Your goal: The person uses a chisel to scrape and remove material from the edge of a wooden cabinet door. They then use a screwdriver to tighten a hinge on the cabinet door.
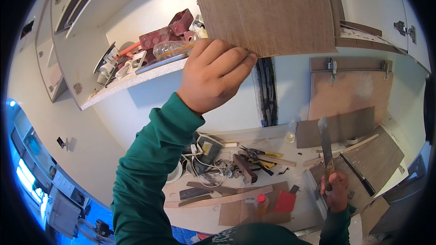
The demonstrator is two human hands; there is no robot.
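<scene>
My left hand is raised with its fingers curled over the lower edge of a brown wood-grain cabinet door. The thumb is hidden behind the fist. Lower on the right, my right hand is closed around the handle of a knife. Its broad metal blade points upward, clear of the door. A thin dark tool with a black handle lies on a wood-grain board just right of that hand.
An open cabinet shelf at upper left holds red plastic boxes and loose parts. Below, a worktop carries pliers, a grey power tool, cables, wood strips and a red-capped bottle. A hinged panel leans against the wall.
</scene>
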